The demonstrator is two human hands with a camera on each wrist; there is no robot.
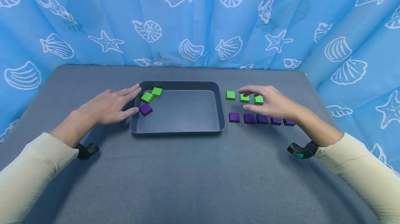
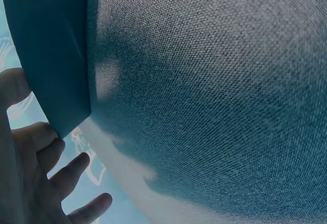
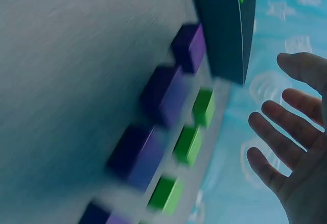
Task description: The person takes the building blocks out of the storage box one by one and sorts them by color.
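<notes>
A dark rectangular tray (image 1: pixel 178 133) lies on the table. Inside at its left end are two green blocks (image 1: pixel 157 92) and a purple block (image 1: pixel 145 109). My left hand (image 1: pixel 107 107) touches the tray's left rim with thumb and fingertips, fingers extended; the left wrist view shows the tray's corner (image 2: pixel 56 55) beside thumb and index finger. To the tray's right, my right hand (image 1: pixel 272 102) hovers over green blocks (image 1: pixel 230 95), thumb and fingers apart, holding nothing. Nearer me runs a row of several purple blocks (image 1: pixel 234 117), partly hidden by that hand and forearm.
A grey cloth-covered table (image 1: pixel 193 175) extends around the tray. Behind it hangs a blue curtain (image 1: pixel 200 19) printed with white shells and starfish. Dark wrist devices (image 1: pixel 87 151) are worn at both sleeves.
</notes>
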